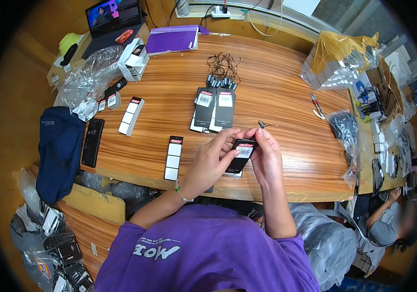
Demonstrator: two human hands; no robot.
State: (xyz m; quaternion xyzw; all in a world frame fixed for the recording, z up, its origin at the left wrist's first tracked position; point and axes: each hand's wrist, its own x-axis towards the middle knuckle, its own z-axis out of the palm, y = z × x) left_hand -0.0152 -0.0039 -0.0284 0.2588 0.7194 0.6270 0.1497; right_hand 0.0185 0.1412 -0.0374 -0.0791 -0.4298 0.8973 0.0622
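Over the table's front edge, my left hand (212,159) is closed on a black hang tag (237,164) with a red strip and a white printed label. My right hand (268,155) is at the tag's upper right corner, thumb and fingers pinched on a black cord (263,124) whose end pokes out above them. Partly hidden behind the held tag, a white edge shows on the table. Left of my left hand lies a black card strip (173,158) with white blank labels. Beyond my hands are stacked black hang tags (213,108), with a bundle of looped black cords (223,68) above them.
A stack of label strips (130,117), a phone (92,143) and a navy cloth bag (60,151) lie to the left. At the back are a purple notebook (172,39) and a lit screen (113,17). Red-handled snips (317,106) lie right; another person (386,221) sits beyond.
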